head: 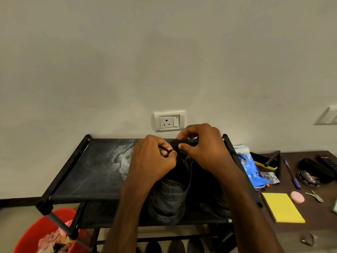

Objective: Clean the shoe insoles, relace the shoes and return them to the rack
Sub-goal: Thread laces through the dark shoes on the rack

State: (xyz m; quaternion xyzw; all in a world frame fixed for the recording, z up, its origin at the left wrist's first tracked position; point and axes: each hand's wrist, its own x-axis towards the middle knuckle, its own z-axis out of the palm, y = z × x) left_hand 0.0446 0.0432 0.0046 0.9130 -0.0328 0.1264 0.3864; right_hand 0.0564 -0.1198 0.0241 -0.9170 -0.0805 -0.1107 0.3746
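Grey wall (164, 52) w/ socket (169, 121), brown desk (324, 212) at rt.

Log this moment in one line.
step: relacing | left hand: grips lace | right hand: curled at shoe | shoe: on rack

We see a dark grey sneaker (169, 201) standing upright on the top fabric shelf of the black shoe rack (87, 176), heel toward us. Its black lace (166, 152) loops loose above the tongue, pinched by the left hand (153, 159). The dark shape just to its right may be its pair.
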